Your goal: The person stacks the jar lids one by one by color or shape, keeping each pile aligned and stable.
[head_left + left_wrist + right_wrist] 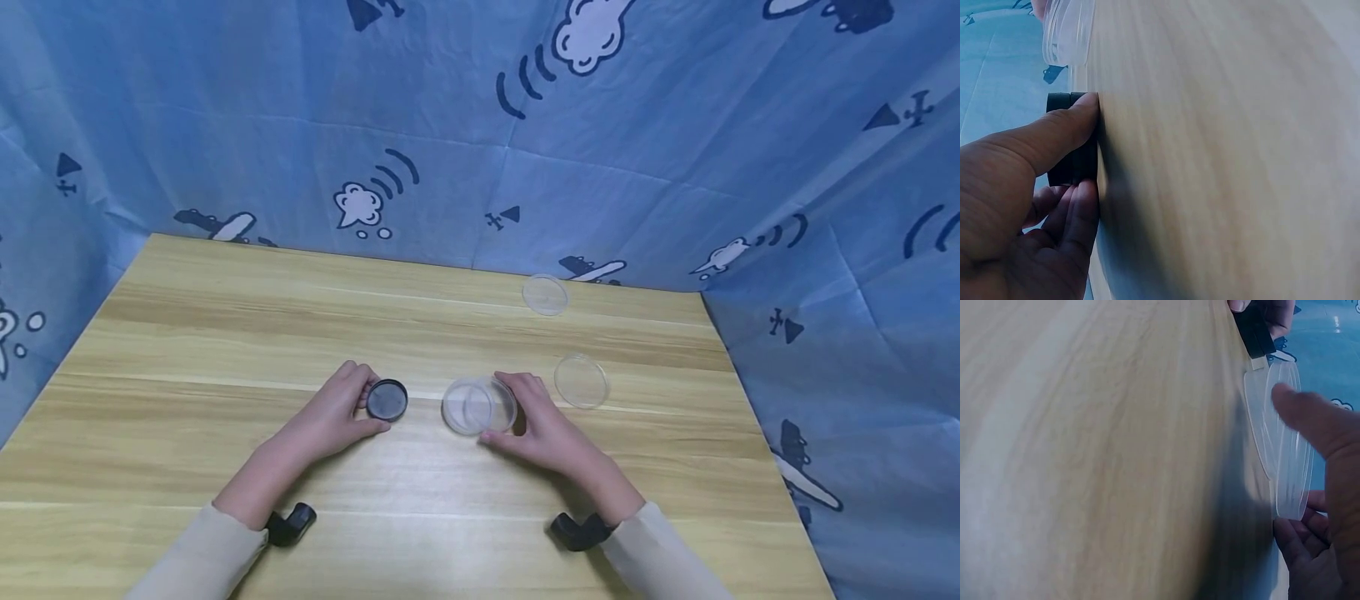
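Left hand point(336, 417) pinching the black tub point(387, 401) by its sides, seemingly to steady it; right hand point(542, 427) gripping overlapped clear dishes point(477, 406).

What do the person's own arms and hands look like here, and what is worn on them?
The left hand and right hand are ungloved. The pale beige fabric left sleeve and right sleeve look plain. A curved black left-wrist device and similar right-wrist device jut out beside them; no cables show.
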A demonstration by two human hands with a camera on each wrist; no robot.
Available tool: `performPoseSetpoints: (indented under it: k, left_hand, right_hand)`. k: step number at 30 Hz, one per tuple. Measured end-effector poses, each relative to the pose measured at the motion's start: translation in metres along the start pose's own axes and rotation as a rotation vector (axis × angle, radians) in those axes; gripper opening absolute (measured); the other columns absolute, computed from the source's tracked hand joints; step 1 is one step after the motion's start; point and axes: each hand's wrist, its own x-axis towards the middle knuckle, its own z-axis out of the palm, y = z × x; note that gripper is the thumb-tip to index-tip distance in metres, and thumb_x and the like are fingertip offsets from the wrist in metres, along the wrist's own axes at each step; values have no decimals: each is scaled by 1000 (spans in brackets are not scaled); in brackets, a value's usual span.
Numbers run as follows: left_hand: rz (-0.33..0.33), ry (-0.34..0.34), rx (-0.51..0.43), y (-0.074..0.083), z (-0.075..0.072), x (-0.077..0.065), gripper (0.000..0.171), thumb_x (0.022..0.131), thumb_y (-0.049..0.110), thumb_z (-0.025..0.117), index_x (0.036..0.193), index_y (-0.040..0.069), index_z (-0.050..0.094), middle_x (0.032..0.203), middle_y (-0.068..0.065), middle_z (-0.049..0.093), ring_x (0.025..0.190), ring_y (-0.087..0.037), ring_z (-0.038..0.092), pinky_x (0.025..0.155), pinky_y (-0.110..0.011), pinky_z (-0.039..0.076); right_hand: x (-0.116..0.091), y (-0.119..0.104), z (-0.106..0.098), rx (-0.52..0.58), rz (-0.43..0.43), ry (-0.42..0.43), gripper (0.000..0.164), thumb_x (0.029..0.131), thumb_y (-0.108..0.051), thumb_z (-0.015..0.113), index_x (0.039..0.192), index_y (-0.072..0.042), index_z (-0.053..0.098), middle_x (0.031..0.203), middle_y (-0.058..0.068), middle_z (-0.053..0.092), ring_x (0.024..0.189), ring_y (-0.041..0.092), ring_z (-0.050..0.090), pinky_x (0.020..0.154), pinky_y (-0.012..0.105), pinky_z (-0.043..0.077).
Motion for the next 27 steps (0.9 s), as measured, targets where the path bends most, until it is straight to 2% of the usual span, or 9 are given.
performPoseSetpoints:
  k: [10, 18, 27]
  left_hand:
    - [-5, -3, -4, 0, 0, 0, 43, 79, 14, 90, 110, 4, 62, 97, -5, 50, 88, -15, 45, 80, -29, 43]
    - [-5, 0, -12, 0, 1, 0, 43, 79, 13, 90, 110, 4, 62, 97, -5, 49, 88, -15, 45, 80, -28, 43]
    - [1, 0, -14, 0, 0, 0, 42, 79, 12, 90, 108, 4, 61, 96, -5, 48, 87, -15, 44, 78, -27, 42]
  right_hand:
    - [6, -11, -2, -5, 0, -5, 88, 83, -40, 88, 153, -6, 46, 144, 12, 55, 134, 26, 51, 111, 50, 50]
    - [15, -24, -1, -18, -8, -45, 86, 83, -40, 87, 152, -8, 47, 144, 11, 54, 131, 24, 51, 104, 48, 54]
    - [18, -25, 4, -61, 3, -60, 86, 84, -43, 86, 153, -10, 46, 144, 10, 53, 130, 24, 50, 100, 44, 56]
